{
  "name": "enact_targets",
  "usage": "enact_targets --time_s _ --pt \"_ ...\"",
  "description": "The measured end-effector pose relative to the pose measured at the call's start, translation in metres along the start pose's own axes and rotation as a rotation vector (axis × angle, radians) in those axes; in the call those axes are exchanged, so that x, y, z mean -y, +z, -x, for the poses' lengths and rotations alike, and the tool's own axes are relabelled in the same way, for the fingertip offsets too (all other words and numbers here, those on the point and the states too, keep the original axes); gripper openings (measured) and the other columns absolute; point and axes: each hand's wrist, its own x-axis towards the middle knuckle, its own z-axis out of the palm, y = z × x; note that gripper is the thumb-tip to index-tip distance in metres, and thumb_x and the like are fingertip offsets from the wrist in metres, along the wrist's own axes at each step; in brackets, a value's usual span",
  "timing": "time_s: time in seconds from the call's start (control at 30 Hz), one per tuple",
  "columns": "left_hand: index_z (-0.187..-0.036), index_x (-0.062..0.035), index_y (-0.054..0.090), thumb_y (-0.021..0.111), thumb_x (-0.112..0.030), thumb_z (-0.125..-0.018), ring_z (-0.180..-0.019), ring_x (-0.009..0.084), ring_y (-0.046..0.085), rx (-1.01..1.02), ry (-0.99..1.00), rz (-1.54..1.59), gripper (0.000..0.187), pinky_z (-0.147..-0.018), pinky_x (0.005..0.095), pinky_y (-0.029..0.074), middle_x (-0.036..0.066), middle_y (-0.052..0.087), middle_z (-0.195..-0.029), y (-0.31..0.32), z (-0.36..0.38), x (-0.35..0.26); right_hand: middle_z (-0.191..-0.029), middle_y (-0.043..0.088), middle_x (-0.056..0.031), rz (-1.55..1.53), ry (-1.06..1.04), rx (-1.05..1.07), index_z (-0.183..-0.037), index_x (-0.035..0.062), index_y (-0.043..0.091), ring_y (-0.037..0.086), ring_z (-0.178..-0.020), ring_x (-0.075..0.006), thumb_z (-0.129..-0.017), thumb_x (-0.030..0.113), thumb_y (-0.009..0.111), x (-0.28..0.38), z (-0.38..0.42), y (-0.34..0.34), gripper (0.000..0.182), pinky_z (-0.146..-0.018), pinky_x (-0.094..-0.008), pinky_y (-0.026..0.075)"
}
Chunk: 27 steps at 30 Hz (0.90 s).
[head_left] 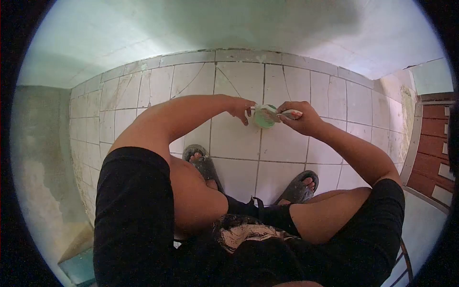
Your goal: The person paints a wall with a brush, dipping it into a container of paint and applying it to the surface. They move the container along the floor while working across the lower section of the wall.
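A small round container (264, 121) with pale green paint inside is in front of me, over the floor tiles. My left hand (240, 110) grips its left side, thumb and fingers at the rim. In my right hand (304, 119) is a paintbrush (291, 114) with a whitish handle marked in orange. Its working end points left and overlaps the mouth of the container in this view. The brush's tip is partly lost against the pale green.
White floor tiles (234, 138) with dark joints run up to a pale green wall (229, 24). My sandalled feet (203, 162) are planted apart below my hands. A brown panelled surface (428, 138) stands at the right, a grey patchy wall (43, 158) at the left.
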Motion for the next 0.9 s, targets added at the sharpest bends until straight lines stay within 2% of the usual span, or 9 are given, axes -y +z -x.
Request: enact_targets --time_s 0.03,0.1,0.27,0.33,0.4,0.5,0.6,0.8,0.9 --pt "-0.129 -0.0158 0.030 0.076 -0.020 -0.064 -0.093 0.0259 0.054 -0.006 0.021 -0.020 0.080 -0.073 0.0377 0.051 0.011 0.049 -0.113 0.001 -0.003 0.005 -0.078 0.063 -0.0126 0.000 -0.001 0.005 -0.089 0.0050 0.060 0.062 -0.069 -0.0248 -0.077 0.015 0.063 -0.002 0.000 -0.001 0.016 -0.063 -0.0318 0.049" --pt "-0.128 -0.0158 0.030 0.077 -0.019 -0.064 -0.094 0.0264 0.054 -0.002 0.013 0.013 0.079 -0.074 0.0386 0.051 0.011 0.049 -0.113 0.004 -0.007 0.013 -0.079 0.063 -0.0125 -0.026 0.072 0.007 -0.089 0.0057 0.060 0.062 -0.070 -0.0256 -0.076 0.014 0.064 -0.005 -0.002 -0.004 0.016 -0.064 -0.0326 0.049" --pt "-0.129 -0.0159 0.028 0.077 -0.017 -0.064 -0.099 0.0282 0.052 0.027 0.004 0.013 0.081 -0.077 0.0411 0.050 0.011 0.048 -0.114 0.004 -0.013 0.020 -0.082 0.064 -0.0108 0.002 0.008 0.073 -0.090 0.0063 0.060 0.062 -0.073 -0.0266 -0.076 0.013 0.064 -0.007 -0.005 -0.011 0.016 -0.066 -0.0329 0.049" --pt "-0.132 -0.0101 0.025 0.077 -0.023 -0.065 -0.103 0.0287 0.052 0.026 -0.023 -0.012 0.086 -0.086 0.0413 0.042 0.014 0.054 -0.115 0.003 -0.009 0.014 -0.083 0.064 -0.0102 0.044 -0.011 0.114 -0.091 0.0066 0.061 0.062 -0.074 -0.0267 -0.076 0.012 0.064 -0.006 -0.007 -0.014 0.017 -0.066 -0.0330 0.049" --pt "-0.134 -0.0081 0.021 0.077 -0.024 -0.065 -0.102 0.0285 0.053 0.015 -0.039 -0.023 0.090 -0.086 0.0406 0.042 0.014 0.053 -0.116 0.003 -0.006 0.010 -0.087 0.064 -0.0098 0.056 0.011 0.155 -0.091 0.0039 0.062 0.062 -0.078 -0.0242 -0.074 0.007 0.065 -0.005 -0.008 -0.017 0.017 -0.071 -0.0312 0.049" --pt "-0.137 -0.0049 0.015 0.077 -0.025 -0.064 -0.102 0.0285 0.053 0.025 -0.067 -0.027 0.097 -0.087 0.0397 0.042 0.014 0.052 -0.118 -0.001 -0.001 0.006 -0.090 0.064 -0.0105 0.119 -0.107 0.250 -0.091 0.0046 0.063 0.062 -0.080 -0.0252 -0.074 0.006 0.065 -0.013 -0.013 -0.020 0.017 -0.073 -0.0324 0.050" --pt "-0.137 -0.0041 0.013 0.077 -0.025 -0.064 -0.103 0.0287 0.052 0.057 -0.097 0.000 0.099 -0.088 0.0391 0.042 0.014 0.051 -0.120 -0.004 0.002 0.002 -0.093 0.064 -0.0104 0.139 -0.080 0.358 -0.090 0.0053 0.063 0.062 -0.082 -0.0266 -0.073 0.004 0.065 -0.014 -0.017 -0.025 0.017 -0.073 -0.0341 0.050" --pt "-0.138 -0.0060 0.012 0.076 -0.025 -0.064 -0.105 0.0293 0.051 0.068 -0.067 -0.034 0.099 -0.089 0.0392 0.041 0.014 0.052 -0.119 -0.002 0.001 0.000 -0.089 0.064 -0.0103 0.261 -0.190 0.522 -0.090 0.0063 0.063 0.060 -0.080 -0.0290 -0.069 0.001 0.064 -0.006 -0.026 -0.022 0.022 -0.072 -0.0368 0.049" --pt "-0.137 -0.0063 0.013 0.077 -0.025 -0.063 -0.105 0.0303 0.051 0.050 -0.027 -0.063 0.100 -0.090 0.0393 0.041 0.014 0.052 -0.118 0.000 0.003 -0.006 -0.085 0.063 -0.0113 0.380 -0.182 0.518 -0.090 0.0072 0.062 0.059 -0.079 -0.0307 -0.069 0.002 0.062 -0.002 -0.029 -0.011 0.022 -0.071 -0.0380 0.048"
